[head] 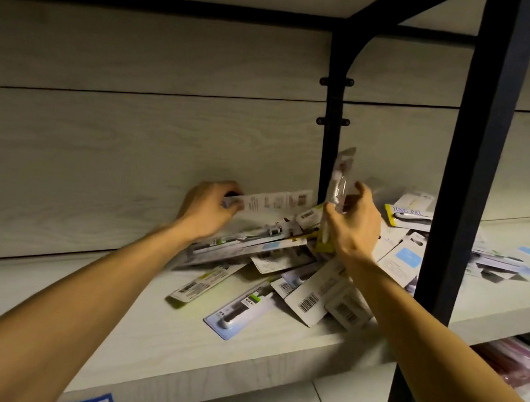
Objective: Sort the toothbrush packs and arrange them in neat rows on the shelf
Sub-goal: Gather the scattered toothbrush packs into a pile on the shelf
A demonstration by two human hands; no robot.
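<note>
The left hand [210,206] is at the back of the shelf [169,340], against the wood-grain back panel [128,147]. Its fingers curl around the left end of a white toothbrush pack [273,203]. This pack extends to the right of the hand, long axis near horizontal, right end slightly raised, printed face toward the camera and flat against the back panel.

Below and between the hands, a loose pile of packs [281,271] lies on the shelf, the packs pointing in mixed directions, several with barcodes up. A blue-backed pack [237,313] lies at the front of the pile, long axis diagonal.

The right hand [354,225] is above the pile, beside the black upright post [329,141]. Thumb and fingers pinch a clear blister pack [339,184]. This pack stands nearly upright, long axis vertical, top end above the fingers.

More packs [411,214] lie to the right, behind the front black post [462,194].
</note>
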